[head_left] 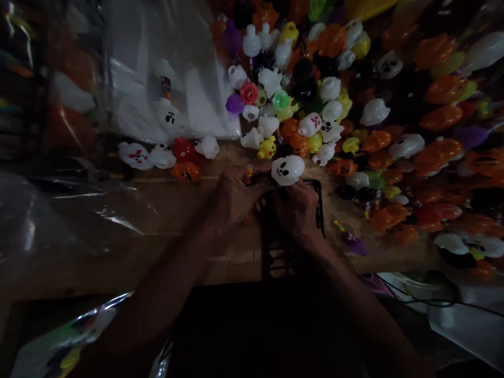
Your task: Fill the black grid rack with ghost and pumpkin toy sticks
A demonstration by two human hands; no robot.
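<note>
Over a wooden table my right hand [296,207] is closed around the underside of a white plastic skull head [288,170] with black eyes and a stitched mouth. Close beside it, my left hand [236,193] has its fingers bent together, the thumb reaching toward the skull head. A small tube [249,173] with orange and yellow colouring sticks up from the left hand's fingers. Shadow hides most of what lies between the two hands. Beneath the right hand is a black plastic grid tray [281,257].
Heaped plastic figure heads [271,81] cover the back and right. Left of the hands stand a bunny-like head [136,156] and an orange pumpkin head [186,171]. Clear plastic bags [137,68] lie at the back left. A purple piece [356,245] with a coloured stick lies to the right.
</note>
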